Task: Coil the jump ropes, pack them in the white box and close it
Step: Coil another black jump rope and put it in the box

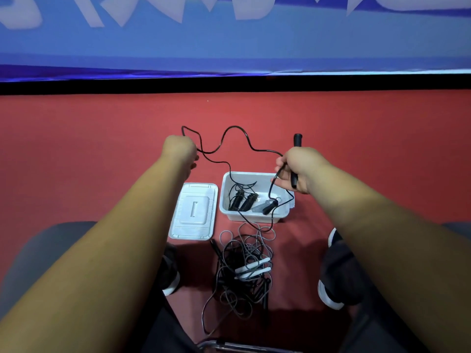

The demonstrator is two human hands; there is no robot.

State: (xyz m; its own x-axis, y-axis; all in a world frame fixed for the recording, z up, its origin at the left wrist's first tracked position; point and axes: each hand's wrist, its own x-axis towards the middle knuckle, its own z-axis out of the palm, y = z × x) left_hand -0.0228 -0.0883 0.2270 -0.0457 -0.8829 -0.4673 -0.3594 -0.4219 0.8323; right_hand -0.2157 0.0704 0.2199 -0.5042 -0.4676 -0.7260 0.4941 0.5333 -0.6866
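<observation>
Near box (251, 173), L grip (179, 149), R grip (298, 169) hold rope (235, 126).

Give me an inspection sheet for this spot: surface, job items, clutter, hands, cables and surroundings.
Surface: red floor.
Job's things: open white plastic box holding black ribbed handles; flat white plastic lid lying left of it; thin black jump rope stretched between the hands; tangled pile of grey and black ropes between the feet.
Clutter: grey spring hand exerciser in the box.
Hands: left hand grips the cord; right hand grips a black handle and cord.
Cables: nothing seen besides the ropes.
Surroundings: blue banner wall behind; black shoes either side of the pile.
</observation>
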